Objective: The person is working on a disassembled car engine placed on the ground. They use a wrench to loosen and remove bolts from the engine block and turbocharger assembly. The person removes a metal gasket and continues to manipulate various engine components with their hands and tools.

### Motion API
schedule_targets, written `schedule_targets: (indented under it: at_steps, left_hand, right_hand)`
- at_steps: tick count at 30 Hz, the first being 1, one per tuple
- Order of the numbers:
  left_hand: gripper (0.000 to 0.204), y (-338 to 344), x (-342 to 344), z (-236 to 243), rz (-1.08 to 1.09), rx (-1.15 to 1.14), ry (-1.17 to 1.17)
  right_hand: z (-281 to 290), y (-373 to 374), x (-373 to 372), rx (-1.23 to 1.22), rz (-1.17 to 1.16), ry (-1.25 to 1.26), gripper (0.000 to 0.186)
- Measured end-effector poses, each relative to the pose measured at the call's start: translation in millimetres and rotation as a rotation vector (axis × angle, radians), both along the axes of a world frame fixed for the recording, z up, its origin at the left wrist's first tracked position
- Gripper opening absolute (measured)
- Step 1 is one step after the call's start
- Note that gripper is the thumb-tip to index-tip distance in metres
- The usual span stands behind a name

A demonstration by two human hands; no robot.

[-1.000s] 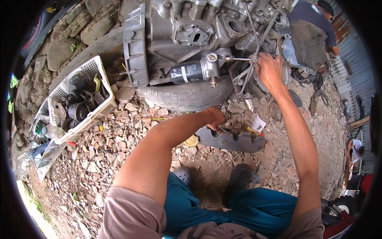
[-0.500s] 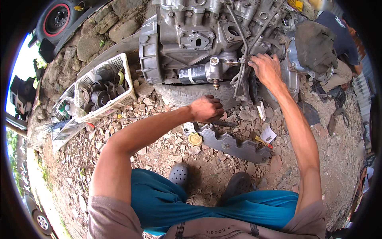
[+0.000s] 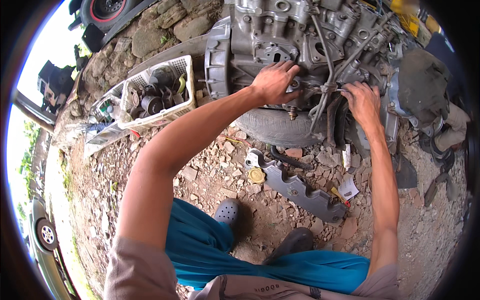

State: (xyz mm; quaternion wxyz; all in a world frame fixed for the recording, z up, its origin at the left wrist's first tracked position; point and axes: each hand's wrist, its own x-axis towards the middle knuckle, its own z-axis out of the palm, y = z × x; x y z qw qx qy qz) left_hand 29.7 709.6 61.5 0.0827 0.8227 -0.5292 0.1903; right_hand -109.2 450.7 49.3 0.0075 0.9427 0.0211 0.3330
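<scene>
The grey engine block (image 3: 245,55) stands at the far side, with a wheel tyre (image 3: 265,127) beneath it. My left hand (image 3: 275,82) is laid over the oil filter housing (image 3: 293,102) on the block's near side, thumb and fingers either side of its top; the black filter canister is hidden under the hand. Just to the right, my right hand (image 3: 362,102) is closed on the end of a slim metal wrench (image 3: 342,90), which points toward the housing beside the metal pipes (image 3: 325,65). The wrench's far end is hard to make out.
A grey valve cover (image 3: 295,192) with a yellow cap (image 3: 256,175) lies on rubble by my feet. White crates (image 3: 175,112) of parts stand left. A yellow-handled tool (image 3: 341,196) and paper (image 3: 348,186) lie right. Another person (image 3: 452,125) is at the far right.
My left hand has risen from above the rubble onto the filter housing, going from closed fingers to spread around it. My right hand stays by the pipes with the wrench. The view has shifted.
</scene>
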Motion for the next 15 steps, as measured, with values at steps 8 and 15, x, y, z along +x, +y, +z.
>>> schedule_targets:
  at_steps: [8, 15]
  left_hand:
    - [0.067, -15.3, -3.2, -14.9, 0.098, -0.028, 0.315]
    - [0.057, -16.5, 3.4, -42.7, 0.042, -0.269, 0.319]
  right_hand:
    - [9.3, 2.3, -0.8, -0.096, -0.053, 0.004, 0.018]
    - [10.7, 7.7, -2.7, -0.158, -0.056, 0.002, 0.017]
